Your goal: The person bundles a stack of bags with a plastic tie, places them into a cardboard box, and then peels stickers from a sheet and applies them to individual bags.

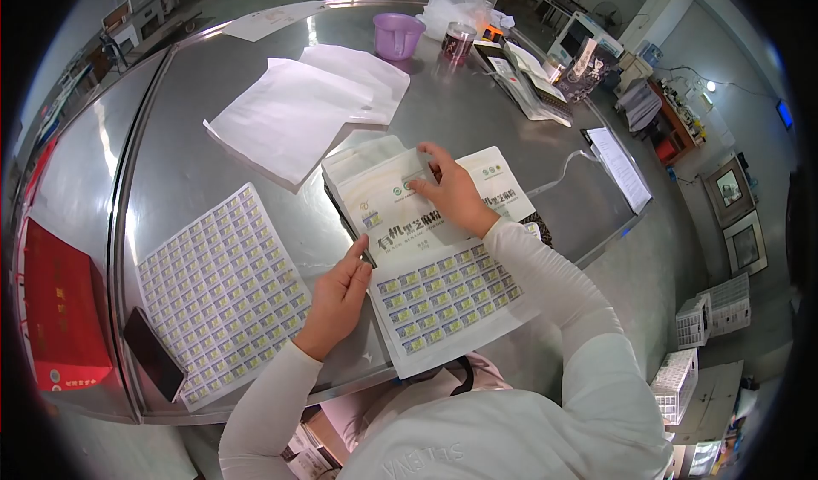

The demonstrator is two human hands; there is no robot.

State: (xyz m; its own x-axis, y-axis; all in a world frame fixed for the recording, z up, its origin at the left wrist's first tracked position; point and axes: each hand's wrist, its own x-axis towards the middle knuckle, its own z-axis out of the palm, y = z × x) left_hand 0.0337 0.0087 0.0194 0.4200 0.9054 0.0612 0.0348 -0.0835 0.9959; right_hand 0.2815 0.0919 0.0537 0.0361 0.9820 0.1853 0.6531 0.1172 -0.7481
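A pale printed pouch [400, 216] with dark lettering lies on a stack of similar pouches on the metal table. My right hand [456, 192] rests over its upper right part, thumb and fingers spread apart. At the pouch's lower left edge is my left hand [337, 297], its fingers together near the edge; whether they pinch anything is too small to tell. A sticker sheet [447, 297] with rows of small labels lies below the lettering, close to my body. One small label [371, 220] sits on the pouch's left side.
A larger sticker sheet [221, 288] lies left, beside a black phone [155, 354]. White papers [294, 113], a purple cup [398, 37], a jar [458, 42] and a plastic bag [456, 11] are farther back. A clipboard [618, 169] is at the right edge; a red bag [64, 309] at far left.
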